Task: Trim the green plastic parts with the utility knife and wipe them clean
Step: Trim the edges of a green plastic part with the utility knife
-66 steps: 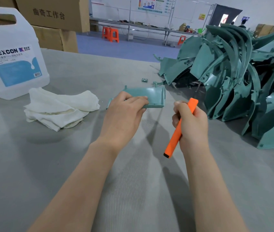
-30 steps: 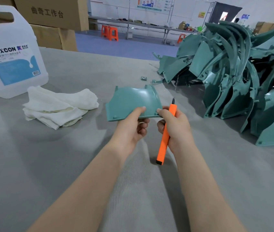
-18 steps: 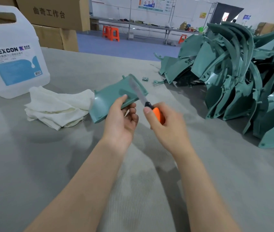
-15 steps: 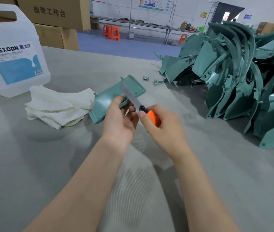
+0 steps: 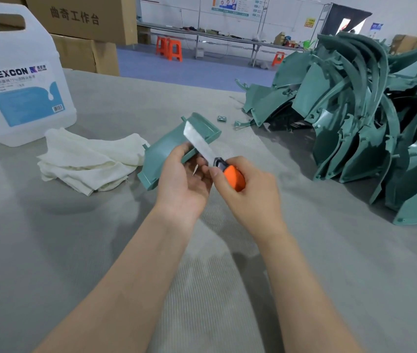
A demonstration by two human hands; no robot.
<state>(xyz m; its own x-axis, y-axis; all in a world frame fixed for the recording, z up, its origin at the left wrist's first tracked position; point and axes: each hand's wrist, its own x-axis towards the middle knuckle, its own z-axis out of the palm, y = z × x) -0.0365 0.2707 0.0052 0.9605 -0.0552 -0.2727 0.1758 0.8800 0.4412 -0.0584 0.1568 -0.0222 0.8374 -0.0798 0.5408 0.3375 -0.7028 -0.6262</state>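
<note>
Grey tabletop (image 5: 49, 250) bore a pile (image 5: 355, 110) of green parts at right, cloth (image 5: 87, 159) and jug (image 5: 19, 80) at left. The left hand (image 5: 184, 184) gripped one part (image 5: 166, 146) tilted, seemingly presenting its edge to the knife (image 5: 217, 161), clenched in the right hand (image 5: 250, 197), blade lying across it.

Tilted green plastic part (image 5: 169, 146), orange utility knife (image 5: 232, 177) blade extended across it, white cloth (image 5: 87, 159) beside.

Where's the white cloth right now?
Head view, left side: the crumpled white cloth lies on the grey table, between the white plastic jug and the green plastic part.
</note>
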